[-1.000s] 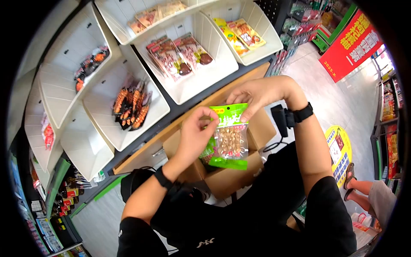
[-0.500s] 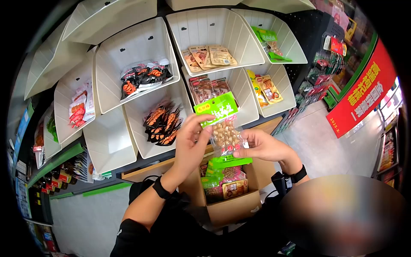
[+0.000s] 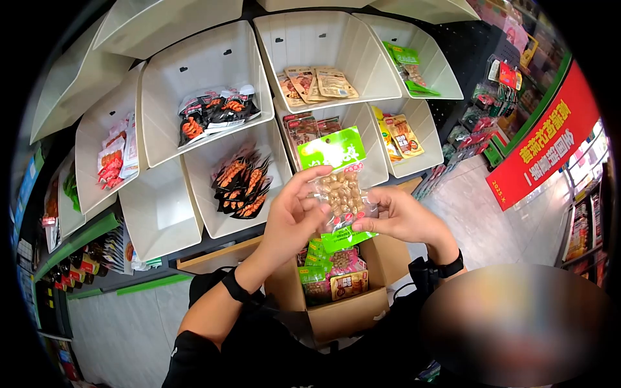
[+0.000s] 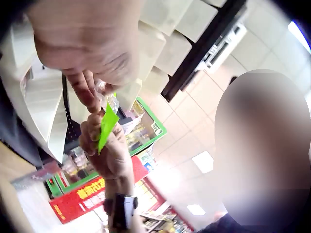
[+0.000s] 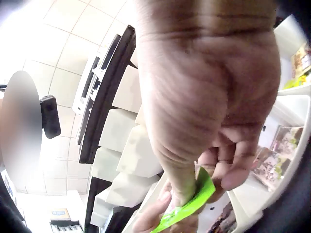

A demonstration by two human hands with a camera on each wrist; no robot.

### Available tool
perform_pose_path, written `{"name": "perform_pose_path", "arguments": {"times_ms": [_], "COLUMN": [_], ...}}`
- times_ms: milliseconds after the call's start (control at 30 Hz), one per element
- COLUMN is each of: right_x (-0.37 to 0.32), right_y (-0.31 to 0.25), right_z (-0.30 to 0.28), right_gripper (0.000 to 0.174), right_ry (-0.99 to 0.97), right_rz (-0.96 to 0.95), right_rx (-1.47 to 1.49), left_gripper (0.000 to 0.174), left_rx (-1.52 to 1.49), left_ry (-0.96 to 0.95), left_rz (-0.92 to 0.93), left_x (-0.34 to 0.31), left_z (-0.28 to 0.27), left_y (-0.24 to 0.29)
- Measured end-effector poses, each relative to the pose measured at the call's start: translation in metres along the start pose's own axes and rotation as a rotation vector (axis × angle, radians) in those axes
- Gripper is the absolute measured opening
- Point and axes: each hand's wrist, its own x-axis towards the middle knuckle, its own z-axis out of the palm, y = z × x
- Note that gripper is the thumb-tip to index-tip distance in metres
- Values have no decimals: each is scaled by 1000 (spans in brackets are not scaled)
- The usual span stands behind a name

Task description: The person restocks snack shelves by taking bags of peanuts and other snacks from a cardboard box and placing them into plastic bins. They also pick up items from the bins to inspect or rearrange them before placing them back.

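A clear snack packet (image 3: 339, 191) with green top and bottom bands, filled with peanuts, is held upright in front of the white shelf bins. My left hand (image 3: 296, 213) grips its left side, fingers over the clear middle. My right hand (image 3: 394, 216) pinches its lower right edge. The left wrist view shows the packet edge-on as a green strip (image 4: 107, 127) between both hands. In the right wrist view the green edge (image 5: 190, 206) is pinched under my right thumb.
An open cardboard box (image 3: 349, 310) with several green and pink snack packets sits below my hands. White angled bins (image 3: 200, 71) hold dark, tan and yellow packets. A red banner (image 3: 550, 139) hangs at right over a tiled aisle.
The view tilted up from the box to the shelves. My right hand dropped from the packet's top edge to its lower right side, and the packet rose slightly toward the bins.
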Motion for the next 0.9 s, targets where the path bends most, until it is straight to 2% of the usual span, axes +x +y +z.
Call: {"name": "perform_pose_path", "arguments": {"times_ms": [33, 167, 267, 300, 400, 467, 533, 567, 633, 733, 800, 833, 900], "right_x": [-1, -3, -8, -9, -13, -18, -21, -26, -35, -54, -67, -61, -71], "right_y": [2, 2, -1, -2, -6, -20, -22, -36, -38, -52, -59, -50, -46], "right_z": [-1, -6, -11, -13, -18, -22, -34, -31, -48, -66, -75, -81, -98], "right_gripper": [33, 30, 32, 33, 35, 29, 29, 34, 34, 35, 35, 38, 38], "right_ry": [-2, -59, -154, -186, -143, -19, 84, 195, 268, 441, 581, 676, 749], "right_rz": [-11, -46, -41, -42, -112, -204, -278, -318, -326, -399, -474, -565, -536], "right_rx": [21, 126, 188, 199, 203, 117, 0, 35, -45, -149, -194, -156, -178], "left_gripper": [77, 97, 97, 98, 94, 94, 92, 93, 96, 96, 98, 99, 100], "left_rx": [19, -113, 58, 98, 343, 415, 549, 752, 1157, 1705, 1816, 1783, 1622], "left_ry": [-26, -119, -132, -99, -53, 22, -5, 12, 56, 100, -84, -187, -388], "left_rz": [60, 8, -31, 33, 40, 133, 206, 272, 413, 753, 736, 709, 618], "left_x": [1, 0, -3, -3, -5, 6, 21, 28, 50, 86, 108, 122, 156], "left_z": [4, 10, 12, 20, 26, 42, 60, 69, 89, 128, 157, 165, 173], "left_y": [0, 3, 5, 6, 17, 30, 50, 61, 84, 110, 116, 117, 111]}}
